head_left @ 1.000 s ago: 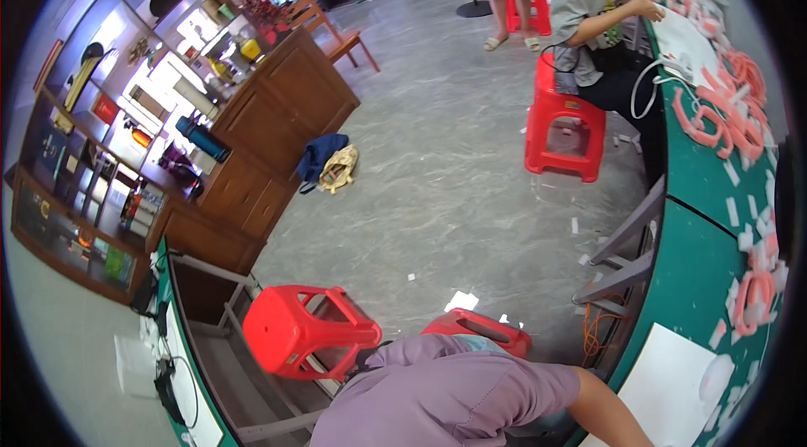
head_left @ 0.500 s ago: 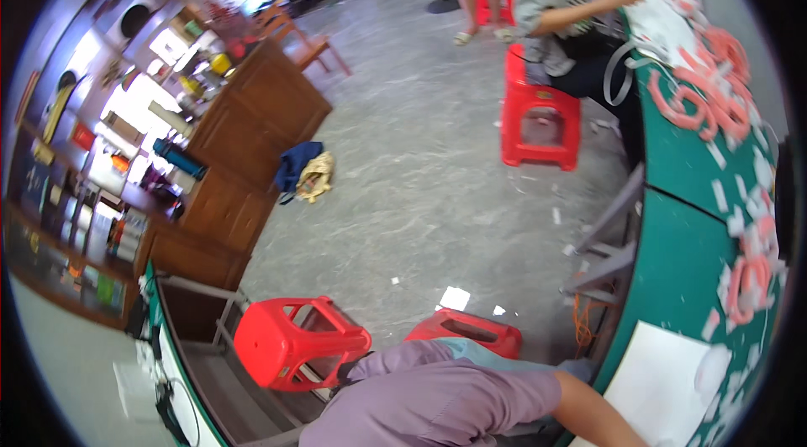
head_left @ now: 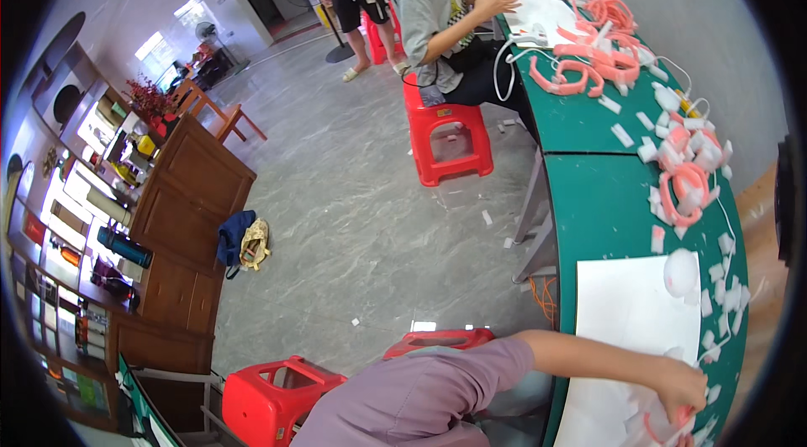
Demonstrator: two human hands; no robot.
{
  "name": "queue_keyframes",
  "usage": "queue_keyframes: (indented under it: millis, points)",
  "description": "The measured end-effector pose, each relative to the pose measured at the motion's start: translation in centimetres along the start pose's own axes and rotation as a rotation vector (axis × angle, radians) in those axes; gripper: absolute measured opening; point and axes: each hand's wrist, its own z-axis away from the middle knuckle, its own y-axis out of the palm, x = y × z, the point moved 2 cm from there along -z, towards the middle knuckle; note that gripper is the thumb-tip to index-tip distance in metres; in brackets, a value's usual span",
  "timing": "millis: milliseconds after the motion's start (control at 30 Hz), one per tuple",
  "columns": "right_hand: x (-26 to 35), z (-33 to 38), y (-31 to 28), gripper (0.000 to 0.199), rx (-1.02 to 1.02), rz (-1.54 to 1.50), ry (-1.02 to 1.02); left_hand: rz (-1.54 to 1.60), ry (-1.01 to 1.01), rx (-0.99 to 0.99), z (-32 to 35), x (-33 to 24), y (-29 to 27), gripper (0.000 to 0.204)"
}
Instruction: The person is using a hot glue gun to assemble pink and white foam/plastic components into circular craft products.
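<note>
From the lower edge my left arm, in a mauve sleeve, reaches right across the green table. My left hand (head_left: 679, 386) is low over the white sheet (head_left: 622, 300), its fingers bent down and closed round a small pink piece (head_left: 683, 415). The fingers partly cover that piece, so its full shape is hidden. Beside it lie whitish, clear-looking scraps and more pink, blurred at the picture's rim. A round white pad (head_left: 680, 273) rests on the sheet's far right corner. My right hand does not show.
Pink curved bands (head_left: 685, 193) and white foam bits (head_left: 719, 270) lie along the green table (head_left: 588, 203). A co-worker in grey (head_left: 424, 6) sits farther up, holding a pink-and-white piece; another person stands behind. Red stools (head_left: 450, 140) (head_left: 273, 397) and a cloth bag (head_left: 255, 244) are on the floor.
The view has swung to the right, so the room and table have slid left in the picture. My left hand, cut off before, now shows with the pink piece.
</note>
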Motion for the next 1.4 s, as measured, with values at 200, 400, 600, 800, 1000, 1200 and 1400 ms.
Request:
queue_keyframes:
  millis: [200, 400, 600, 800, 1000, 1200, 1400]
  points:
    - [-2.9, -0.9, 1.7, 0.028, -0.016, -0.135, -0.072, 0.078, 0.072, 0.065, -0.4, -1.7, -2.5, 0.024]
    - [-0.5, -0.2, 0.1, 0.027, 0.016, -0.151, 0.308, 0.164, 0.083, 0.164, -0.4, -2.0, -4.6, 0.026]
    - [1.0, -2.9, -0.6, 0.036, -0.032, -0.164, 0.289, 0.253, -0.28, 0.314, -0.1, -1.9, -6.1, 0.019]
    - [1.1, -3.2, -0.8, 0.034, 0.004, -0.286, 0.379, 0.23, -0.318, 0.303, 0.0, -3.0, -6.3, 0.02]
    - [0.4, -3.1, -1.0, 0.03, 0.057, -0.273, 0.316, 0.19, -0.218, 0.227, 0.7, -2.9, -5.9, 0.024]
    - [0.0, -2.9, -0.8, 0.03, 0.095, -0.296, 0.327, 0.135, -0.157, 0.191, 1.1, -3.4, -5.7, 0.024]
    - [-0.1, -2.8, -0.4, 0.031, 0.084, -0.328, 0.382, 0.098, -0.129, 0.189, 1.1, -3.6, -5.9, 0.023]
